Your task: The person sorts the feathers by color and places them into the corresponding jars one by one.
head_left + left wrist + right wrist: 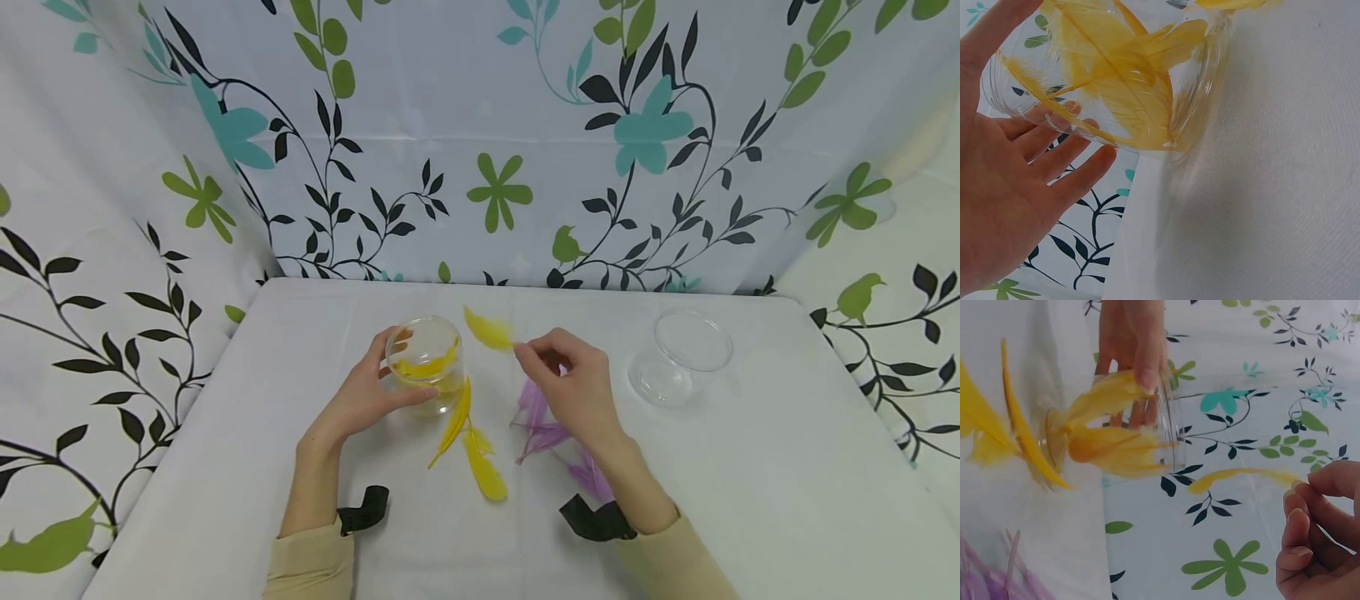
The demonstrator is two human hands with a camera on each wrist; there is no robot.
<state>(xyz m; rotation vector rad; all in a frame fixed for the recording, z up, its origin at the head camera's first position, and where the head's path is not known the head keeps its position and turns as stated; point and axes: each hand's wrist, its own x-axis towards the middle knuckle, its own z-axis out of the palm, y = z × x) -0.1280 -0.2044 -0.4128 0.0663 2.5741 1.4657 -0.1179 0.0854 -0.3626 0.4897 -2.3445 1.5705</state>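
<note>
Below you: white table [225, 467], corners rounded at the far side | ahead of you: white back curtain [427, 108] with teal flower [652, 129], green flower [498, 192] and black leaves, a faint crease running across | at your left and right: matching left curtain [75, 200], right curtain [918, 358] | your light: soft, shadows faint

The held jar [423, 336] and the second jar [675, 362] are clear, smooth and glossy; glass or plastic cannot be determined. The yellow feathers [486, 467] and purple feathers [547, 435] are matt, with fluffy down on some yellow ones. The worktop [427, 542] has a matt, finely textured cloth surface; the curtain [420, 108] is smooth printed cloth, the sleeves [311, 562] matt cloth.
</note>
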